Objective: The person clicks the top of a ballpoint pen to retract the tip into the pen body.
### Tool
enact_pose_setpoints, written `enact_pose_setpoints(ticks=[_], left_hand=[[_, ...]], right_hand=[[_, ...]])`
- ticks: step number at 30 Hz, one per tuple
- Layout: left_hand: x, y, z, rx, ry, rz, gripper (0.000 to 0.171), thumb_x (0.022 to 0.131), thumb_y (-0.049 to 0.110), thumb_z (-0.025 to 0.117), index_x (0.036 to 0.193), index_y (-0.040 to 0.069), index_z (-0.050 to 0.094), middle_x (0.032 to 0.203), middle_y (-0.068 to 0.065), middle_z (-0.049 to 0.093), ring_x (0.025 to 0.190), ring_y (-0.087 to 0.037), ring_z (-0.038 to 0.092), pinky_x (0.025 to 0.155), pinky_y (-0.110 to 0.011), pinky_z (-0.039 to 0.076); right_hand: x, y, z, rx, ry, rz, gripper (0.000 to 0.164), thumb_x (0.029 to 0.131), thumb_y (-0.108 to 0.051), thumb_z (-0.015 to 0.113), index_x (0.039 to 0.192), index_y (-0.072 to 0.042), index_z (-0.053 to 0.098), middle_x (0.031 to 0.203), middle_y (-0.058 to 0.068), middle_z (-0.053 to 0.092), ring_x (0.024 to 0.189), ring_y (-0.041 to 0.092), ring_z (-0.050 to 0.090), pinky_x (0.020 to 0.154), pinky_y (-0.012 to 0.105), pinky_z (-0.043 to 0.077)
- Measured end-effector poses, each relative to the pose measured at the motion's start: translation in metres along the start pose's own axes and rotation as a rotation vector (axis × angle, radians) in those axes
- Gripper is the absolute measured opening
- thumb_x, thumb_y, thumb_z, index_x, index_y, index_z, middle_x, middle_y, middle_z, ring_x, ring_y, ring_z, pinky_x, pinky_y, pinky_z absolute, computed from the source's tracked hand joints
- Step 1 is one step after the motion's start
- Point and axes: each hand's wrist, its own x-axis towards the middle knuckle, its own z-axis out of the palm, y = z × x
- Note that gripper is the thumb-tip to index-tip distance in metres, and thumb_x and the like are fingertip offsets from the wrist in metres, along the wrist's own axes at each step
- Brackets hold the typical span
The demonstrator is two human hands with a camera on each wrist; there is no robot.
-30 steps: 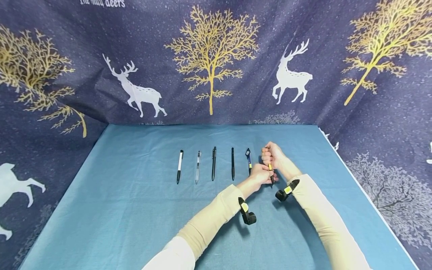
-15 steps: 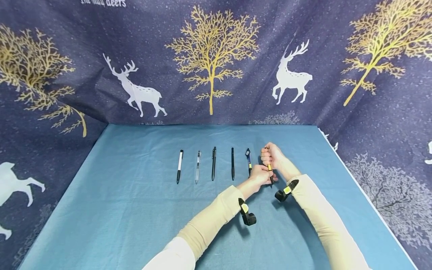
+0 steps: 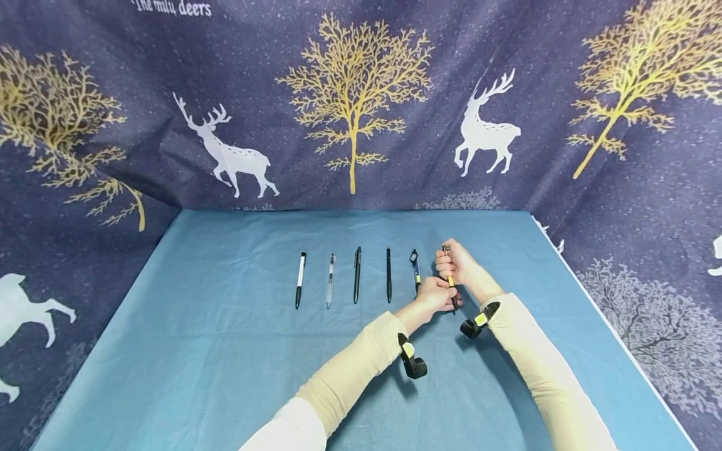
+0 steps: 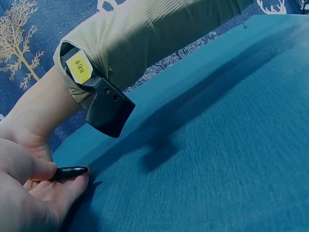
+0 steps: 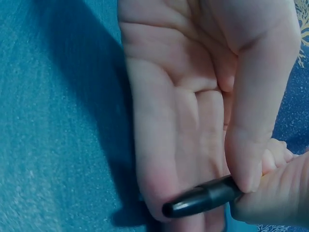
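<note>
In the head view, my right hand curls its fingers round the upper part of a black pen with a yellow band. Just below it, my left hand pinches the same pen near its dark lower end. The left wrist view shows the black pen tip sticking out from between the left thumb and fingers. Seen from the right wrist, the left thumb presses on the pen barrel, whose tip lies across the left fingers. The right hand's edge fills the lower right there.
Left of the hands, several pens lie in a row: a blue pen, two black pens, a clear pen and a white-and-black pen. A blue cloth covers the table, with a patterned curtain behind.
Both hands stay in nearly the same place on the pen. The pen's upper end shows slightly more at the right thumb now. The row of pens has not moved.
</note>
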Motion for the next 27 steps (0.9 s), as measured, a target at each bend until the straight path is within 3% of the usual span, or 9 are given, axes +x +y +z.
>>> enact_pose_setpoints(ticks=[5, 18, 23, 27], left_hand=[[-0.0022, -0.0005, 0.0007, 0.056, 0.036, 0.025, 0.013, 0.091, 0.000, 0.062, 0.102, -0.007, 0.063, 0.087, -0.014, 0.065, 0.076, -0.031, 0.070, 0.070, -0.036, 0.062], [-0.0040, 0.0031, -0.0018, 0.246, 0.078, 0.069, 0.013, 0.085, -0.004, 0.067, 0.098, -0.006, 0.068, 0.085, -0.014, 0.069, 0.073, -0.027, 0.073, 0.061, -0.025, 0.060], [-0.0005, 0.0043, -0.0018, 0.328, 0.098, 0.042, 0.004, 0.083, -0.003, 0.069, 0.082, -0.006, 0.072, 0.071, -0.016, 0.070, 0.065, -0.027, 0.073, 0.052, -0.023, 0.058], [0.0012, 0.0041, -0.0020, 0.334, 0.094, 0.015, 0.007, 0.083, -0.004, 0.069, 0.077, -0.006, 0.072, 0.066, -0.017, 0.070, 0.062, -0.025, 0.072, 0.050, -0.022, 0.057]], right_hand=[[0.0008, 0.0002, -0.0034, -0.001, 0.004, 0.004, 0.044, 0.104, -0.031, 0.015, 0.067, -0.016, 0.033, 0.063, -0.009, 0.013, 0.056, 0.005, 0.006, 0.047, 0.019, 0.007], [0.0033, -0.0008, -0.0048, 0.002, 0.069, -0.001, 0.044, 0.106, -0.037, 0.015, 0.077, -0.013, 0.039, 0.059, -0.008, 0.028, 0.051, 0.005, 0.016, 0.043, 0.018, 0.019], [0.0032, -0.0013, -0.0060, -0.023, 0.101, -0.020, 0.042, 0.106, -0.036, 0.016, 0.083, -0.012, 0.042, 0.062, -0.006, 0.036, 0.049, 0.006, 0.027, 0.045, 0.018, 0.025], [0.0036, -0.0013, -0.0064, -0.048, 0.130, -0.030, 0.041, 0.106, -0.036, 0.016, 0.089, -0.011, 0.045, 0.066, -0.005, 0.041, 0.053, 0.008, 0.032, 0.051, 0.019, 0.029]])
